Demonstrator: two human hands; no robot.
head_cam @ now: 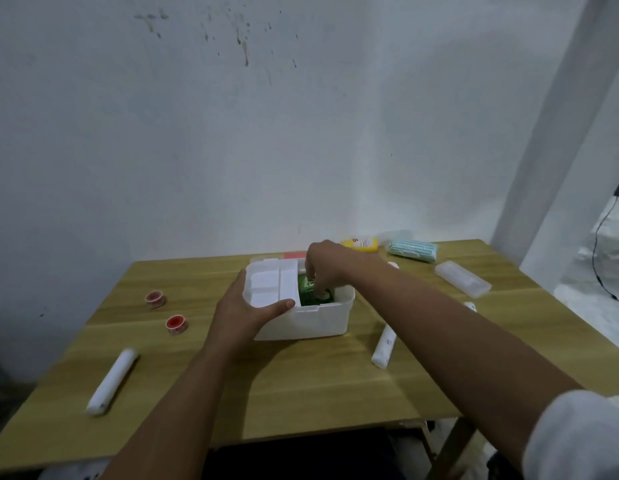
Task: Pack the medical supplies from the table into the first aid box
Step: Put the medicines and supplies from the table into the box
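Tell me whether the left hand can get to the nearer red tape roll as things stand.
Probably yes. The left hand is gripping the first aid box, but the nearer red tape roll lies just beside it on bare table, nothing between.

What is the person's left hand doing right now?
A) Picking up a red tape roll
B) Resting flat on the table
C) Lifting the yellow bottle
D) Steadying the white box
D: the left hand grips the near-left corner of the white first aid box, thumb over its rim.
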